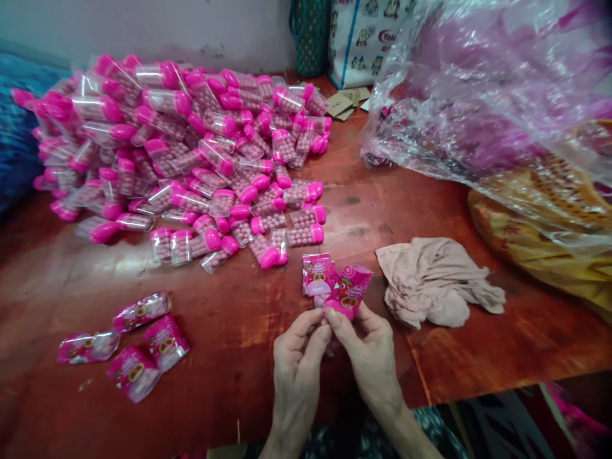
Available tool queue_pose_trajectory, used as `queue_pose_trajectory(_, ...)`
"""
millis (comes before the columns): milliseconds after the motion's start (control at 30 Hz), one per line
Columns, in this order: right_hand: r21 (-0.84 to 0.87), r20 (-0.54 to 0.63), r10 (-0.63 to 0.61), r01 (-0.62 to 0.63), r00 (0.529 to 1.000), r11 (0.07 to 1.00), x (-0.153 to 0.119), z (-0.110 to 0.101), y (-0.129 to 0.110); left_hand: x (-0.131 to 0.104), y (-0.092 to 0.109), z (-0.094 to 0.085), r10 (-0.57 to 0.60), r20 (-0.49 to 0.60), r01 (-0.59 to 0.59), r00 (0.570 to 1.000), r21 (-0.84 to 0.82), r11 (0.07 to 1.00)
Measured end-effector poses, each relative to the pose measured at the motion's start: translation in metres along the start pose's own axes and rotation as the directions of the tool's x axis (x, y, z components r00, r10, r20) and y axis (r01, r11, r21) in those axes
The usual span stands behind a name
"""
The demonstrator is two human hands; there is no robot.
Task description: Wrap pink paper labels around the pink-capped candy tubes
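Note:
Both my hands meet near the table's front edge. My left hand (300,354) is closed, its fingertips pinching a small clear candy container with pink balls, mostly hidden by the fingers. My right hand (370,350) is closed on a pink printed wrapper sleeve (351,287), its thumb pressing at the bright pink cap (340,310). Just beyond the fingers lie more printed pink sleeves (316,268). To the left are several candy containers in printed sleeves (142,311). A large heap of bare candy containers with pink caps (191,153) lies beyond.
A crumpled beige cloth (437,280) lies right of my hands. Clear plastic bags with pink contents (488,95) and a yellow bag (540,236) fill the right side. Cardboard pieces (340,105) and a white printed bag (366,44) stand at the back of the reddish-brown table (229,357).

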State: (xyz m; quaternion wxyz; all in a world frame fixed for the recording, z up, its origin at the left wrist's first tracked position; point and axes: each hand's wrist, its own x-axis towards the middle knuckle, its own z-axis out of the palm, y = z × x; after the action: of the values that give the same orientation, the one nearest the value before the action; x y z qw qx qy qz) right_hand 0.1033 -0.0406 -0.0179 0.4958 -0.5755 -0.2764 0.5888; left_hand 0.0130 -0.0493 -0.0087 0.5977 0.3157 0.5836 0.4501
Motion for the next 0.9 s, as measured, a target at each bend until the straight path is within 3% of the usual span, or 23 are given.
queue_pose_trajectory(100, 0.005, 0.001, 0.001, -0.001, 1.0, 1.0, -0.002, -0.001, 0.002, 0.002, 0.003, -0.003, 0.057, -0.01, -0.055, 0.998, 0.145, 0.988)
queue_pose_trajectory(200, 0.206, 0.04, 0.069, -0.075, 0.997, 0.976, 0.001, -0.005, -0.003, 0.004, 0.006, -0.002, 0.094, 0.07, -0.11, 0.993, 0.292, 0.95)
queue_pose_trajectory(267, 0.323, 0.061, 0.103, -0.117, 0.993, 0.939, 0.005, -0.008, -0.008, 0.005, 0.007, -0.001, 0.065, 0.136, -0.102, 0.989, 0.282, 0.954)
queue_pose_trajectory(333, 0.356, 0.052, 0.128, -0.138, 0.99, 0.924, 0.009, -0.01, -0.011, 0.004, 0.006, 0.002, -0.021, 0.213, -0.012, 0.977, 0.149, 0.989)
queue_pose_trajectory(467, 0.288, -0.028, 0.171, -0.156, 0.985, 0.945, 0.013, -0.011, -0.009, 0.001, 0.001, 0.008, -0.148, 0.312, 0.177, 0.939, -0.068, 0.982)
queue_pose_trajectory(700, 0.099, 0.032, 0.121, -0.123, 0.992, 0.987, 0.007, -0.006, -0.007, -0.006, 0.002, 0.011, -0.082, 0.175, 0.075, 0.981, 0.048, 0.996)
queue_pose_trajectory(900, -0.137, -0.048, 0.028, -0.034, 0.998, 0.99, 0.002, -0.003, 0.004, -0.004, -0.005, 0.009, -0.129, 0.156, 0.142, 0.979, -0.072, 0.987)
